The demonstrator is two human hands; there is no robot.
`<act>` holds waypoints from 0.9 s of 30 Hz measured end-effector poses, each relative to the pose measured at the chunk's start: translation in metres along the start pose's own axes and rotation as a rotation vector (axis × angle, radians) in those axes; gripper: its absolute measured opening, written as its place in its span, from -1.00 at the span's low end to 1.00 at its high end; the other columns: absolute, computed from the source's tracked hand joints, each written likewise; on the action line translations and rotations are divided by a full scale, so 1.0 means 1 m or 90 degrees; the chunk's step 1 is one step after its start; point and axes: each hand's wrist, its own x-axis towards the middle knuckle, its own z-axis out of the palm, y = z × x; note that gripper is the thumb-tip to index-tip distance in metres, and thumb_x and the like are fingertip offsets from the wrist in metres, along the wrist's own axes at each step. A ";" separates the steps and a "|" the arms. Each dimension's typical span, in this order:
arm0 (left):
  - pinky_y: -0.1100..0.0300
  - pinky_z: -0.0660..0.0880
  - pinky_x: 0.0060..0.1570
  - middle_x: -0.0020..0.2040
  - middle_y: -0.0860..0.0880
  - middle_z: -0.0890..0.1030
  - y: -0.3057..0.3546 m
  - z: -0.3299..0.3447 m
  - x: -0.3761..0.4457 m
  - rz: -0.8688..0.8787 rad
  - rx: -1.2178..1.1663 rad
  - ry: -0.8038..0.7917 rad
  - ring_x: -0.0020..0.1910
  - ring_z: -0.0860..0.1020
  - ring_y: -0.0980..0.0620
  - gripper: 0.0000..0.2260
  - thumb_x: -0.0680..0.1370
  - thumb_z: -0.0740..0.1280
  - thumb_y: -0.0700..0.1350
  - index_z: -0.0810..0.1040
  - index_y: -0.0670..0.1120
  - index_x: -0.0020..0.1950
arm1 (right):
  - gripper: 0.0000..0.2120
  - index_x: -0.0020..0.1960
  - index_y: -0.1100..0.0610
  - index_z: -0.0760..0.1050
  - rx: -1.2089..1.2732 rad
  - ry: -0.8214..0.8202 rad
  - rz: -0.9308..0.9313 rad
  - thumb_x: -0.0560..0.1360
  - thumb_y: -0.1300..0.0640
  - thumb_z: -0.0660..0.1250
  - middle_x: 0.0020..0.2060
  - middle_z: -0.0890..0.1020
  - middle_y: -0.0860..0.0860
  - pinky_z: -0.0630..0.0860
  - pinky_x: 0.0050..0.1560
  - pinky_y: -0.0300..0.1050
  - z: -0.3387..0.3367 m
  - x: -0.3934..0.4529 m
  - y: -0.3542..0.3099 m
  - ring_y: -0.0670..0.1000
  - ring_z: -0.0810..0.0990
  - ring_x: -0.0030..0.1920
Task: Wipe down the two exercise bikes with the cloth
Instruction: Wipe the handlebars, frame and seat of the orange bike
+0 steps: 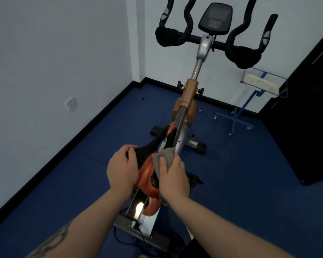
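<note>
Saddle (147, 170) wiping is proceeding: right hand (173, 175) is pinching the cloth (162, 157) against it while left hand (122, 168) is gripping its side; overlapping strokes toward the nose should serve best.

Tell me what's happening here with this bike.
A person is wiping an orange and silver exercise bike in a blue-floored room corner. The left hand grips the orange and black saddle to steady it, while the right hand presses a grey cloth against the saddle's right side. The black handlebars and console stand ahead, untouched at this moment.
</note>
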 end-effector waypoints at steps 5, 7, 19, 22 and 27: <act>0.14 0.48 -0.27 -0.20 0.15 0.58 0.001 -0.001 -0.001 0.004 -0.003 -0.002 -0.21 0.54 0.18 -0.78 0.62 0.16 -0.09 0.58 0.11 -0.02 | -0.45 0.53 0.02 0.08 0.008 -0.010 0.024 0.62 -0.20 0.03 0.39 0.34 0.02 0.51 0.14 0.03 0.001 -0.005 -0.002 0.07 0.46 0.26; 0.16 0.47 -0.29 -0.19 0.14 0.58 -0.001 -0.001 -0.001 0.009 0.000 -0.002 -0.21 0.54 0.18 -0.79 0.62 0.16 -0.09 0.58 0.11 -0.02 | -0.40 0.54 0.02 0.02 -0.027 -0.006 -0.013 0.60 -0.22 0.04 0.40 0.31 0.03 0.51 0.17 0.10 0.003 -0.017 -0.001 0.07 0.42 0.30; 0.07 0.53 -0.21 -0.16 0.15 0.59 -0.002 0.000 0.001 0.001 0.002 -0.004 -0.16 0.56 0.16 -0.79 0.62 0.16 -0.07 0.59 0.11 0.01 | -0.30 0.58 0.06 -0.14 -0.118 -0.025 -0.044 0.59 -0.25 0.02 0.46 0.27 0.08 0.52 0.08 0.04 0.006 0.014 -0.006 0.12 0.44 0.30; 0.06 0.53 -0.19 -0.15 0.15 0.59 -0.001 0.000 0.001 0.001 0.005 -0.009 -0.15 0.55 0.16 -0.79 0.62 0.16 -0.07 0.59 0.10 0.02 | -0.34 0.57 0.15 -0.07 -0.074 -0.081 0.069 0.63 -0.20 0.00 0.44 0.34 0.14 0.50 0.07 0.01 0.003 0.049 -0.015 0.18 0.49 0.26; 0.07 0.52 -0.21 -0.16 0.14 0.60 -0.002 0.000 0.000 0.000 -0.001 -0.006 -0.17 0.56 0.14 -0.79 0.62 0.16 -0.07 0.59 0.10 0.01 | -0.35 0.57 0.13 -0.08 -0.077 -0.073 0.049 0.63 -0.21 -0.02 0.43 0.33 0.13 0.51 0.09 0.06 0.002 0.046 -0.017 0.18 0.50 0.24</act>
